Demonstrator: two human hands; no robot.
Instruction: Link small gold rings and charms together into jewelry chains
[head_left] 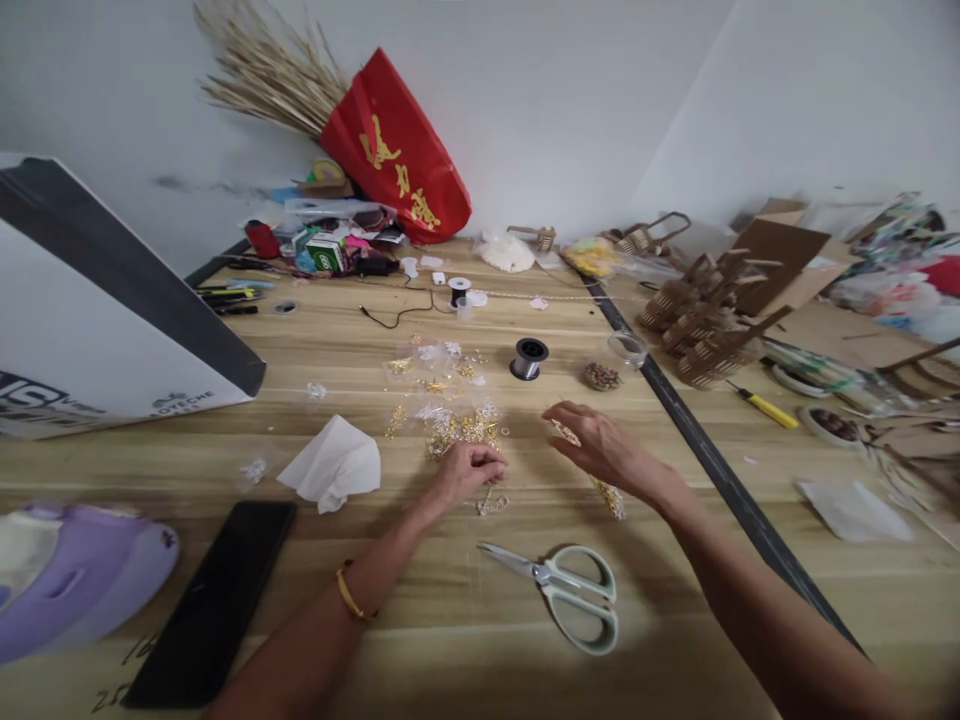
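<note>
My left hand (469, 474) is closed in a pinch at the near edge of a pile of gold and clear beads (463, 428); what its fingers hold is too small to make out. A small beaded strand (491, 502) lies just below it. To the right, my right hand (592, 440) hovers with its fingers apart over a gold beaded strand (609, 497), partly hidden by the hand. Nearer to me lie scissors (559, 590) with pale green handles, their blades almost closed. A spool of fine wire (529, 359) stands beyond my hands, beside a heap of brown beads (602, 376).
A crumpled white tissue (335, 465) and a black phone (214, 605) lie on the left, near a purple object (90, 580) and a large box (97, 330). Small woven baskets (701, 335) and a yellow-handled tool (771, 408) are on the right.
</note>
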